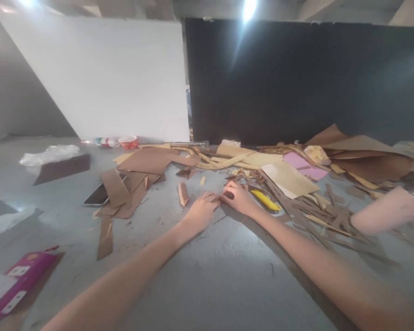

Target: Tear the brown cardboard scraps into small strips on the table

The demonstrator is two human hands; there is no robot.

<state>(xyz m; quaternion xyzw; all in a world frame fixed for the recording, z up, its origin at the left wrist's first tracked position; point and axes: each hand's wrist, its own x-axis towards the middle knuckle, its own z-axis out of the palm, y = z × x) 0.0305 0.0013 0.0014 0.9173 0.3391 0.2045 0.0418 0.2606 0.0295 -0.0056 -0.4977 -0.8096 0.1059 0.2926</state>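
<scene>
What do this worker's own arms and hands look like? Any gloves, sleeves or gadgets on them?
The left hand and right hand are ordinary human hands, without gloves. The left forearm and right forearm are slim and uncovered, with no sleeve, watch, cable or marking in view. Rings would be hard to make out.

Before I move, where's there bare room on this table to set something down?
The table is largely bare between your left forearm and right forearm, and between the left forearm and the purple item. It's crowded right of your right hand: yellow cutter, brown strips.
</scene>
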